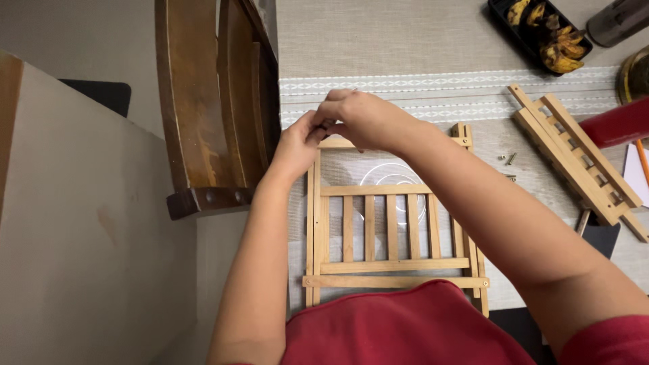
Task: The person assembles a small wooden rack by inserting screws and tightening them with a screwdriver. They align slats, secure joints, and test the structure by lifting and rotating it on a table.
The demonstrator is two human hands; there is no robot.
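A light wooden slatted frame [378, 230] lies flat on the cloth-covered table [378, 40] in front of me. Both my hands meet at its far left corner. My left hand [297, 142] pinches at the corner from the left. My right hand [362, 118] reaches across from the right, fingers curled over the same spot, seemingly on something small that I cannot make out. My fingers hide the corner joint itself.
A second slatted wooden panel [574, 159] lies at the right, with loose screws [508, 160] beside it. A black tray of dried yellow pieces [544, 30] sits at the far right. A dark wooden chair [209, 108] stands at the table's left edge. A red cylinder [618, 123] lies right.
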